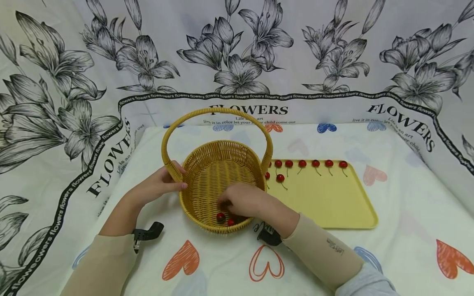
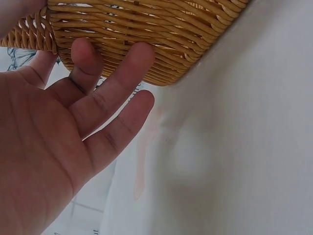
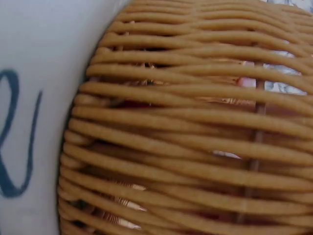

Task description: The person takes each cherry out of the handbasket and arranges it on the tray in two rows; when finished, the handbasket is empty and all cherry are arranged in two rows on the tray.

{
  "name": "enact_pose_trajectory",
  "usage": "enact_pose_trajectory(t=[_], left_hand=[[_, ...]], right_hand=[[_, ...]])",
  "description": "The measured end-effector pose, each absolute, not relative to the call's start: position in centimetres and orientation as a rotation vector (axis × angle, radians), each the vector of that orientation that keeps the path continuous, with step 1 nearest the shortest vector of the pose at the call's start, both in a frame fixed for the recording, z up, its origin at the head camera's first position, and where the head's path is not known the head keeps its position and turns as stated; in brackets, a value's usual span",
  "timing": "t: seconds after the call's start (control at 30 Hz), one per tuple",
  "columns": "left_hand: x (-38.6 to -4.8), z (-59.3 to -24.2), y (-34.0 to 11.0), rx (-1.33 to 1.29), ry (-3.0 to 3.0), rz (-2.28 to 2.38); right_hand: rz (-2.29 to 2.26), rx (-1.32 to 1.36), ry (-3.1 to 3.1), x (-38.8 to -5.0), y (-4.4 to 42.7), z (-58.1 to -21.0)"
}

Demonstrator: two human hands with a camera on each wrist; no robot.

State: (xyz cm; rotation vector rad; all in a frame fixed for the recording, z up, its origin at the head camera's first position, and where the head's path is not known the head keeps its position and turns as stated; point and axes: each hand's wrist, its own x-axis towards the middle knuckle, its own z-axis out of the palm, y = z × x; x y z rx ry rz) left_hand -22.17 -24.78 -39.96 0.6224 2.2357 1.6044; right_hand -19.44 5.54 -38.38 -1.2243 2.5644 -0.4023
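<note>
A yellow wicker basket (image 1: pixel 222 230) with a tall hooped handle stands tilted slightly toward me in the head view. At its left side, my left hand (image 1: pixel 163 185) holds the rim by the handle's base, thumb on the inner side. The left wrist view shows several fingers of that hand (image 2: pixel 93 112) spread against the woven wall (image 2: pixel 146 29). Inside the basket reaches my right hand (image 1: pixel 244 199), fingers bent downward; their tips are hidden. Beside it lie red cherries (image 1: pixel 220 217) on the basket floor. Only the basket's outer weave (image 3: pixel 195 127) fills the right wrist view.
A yellow tray (image 1: pixel 318 205) lies right of the basket, partly behind it. Along its far edge runs a row of several stemmed cherries (image 1: pixel 315 163), with another cherry (image 1: pixel 280 178) in a second row. A heart-printed cloth (image 1: pixel 222 267) covers the table.
</note>
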Motion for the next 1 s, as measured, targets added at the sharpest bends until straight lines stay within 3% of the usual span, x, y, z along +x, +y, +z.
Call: enact_pose_trajectory(t=[0.6, 1.0], left_hand=[[-22.2, -39.9, -24.7, 0.600, 2.238, 1.594], [-22.1, -40.1, -24.8, 0.602, 2.245, 1.592]], right_hand=[[-0.435, -1.179, 2.678, -20.1, 6.2, -38.2], [-0.819, -1.288, 2.677, -20.0, 10.0, -33.6]])
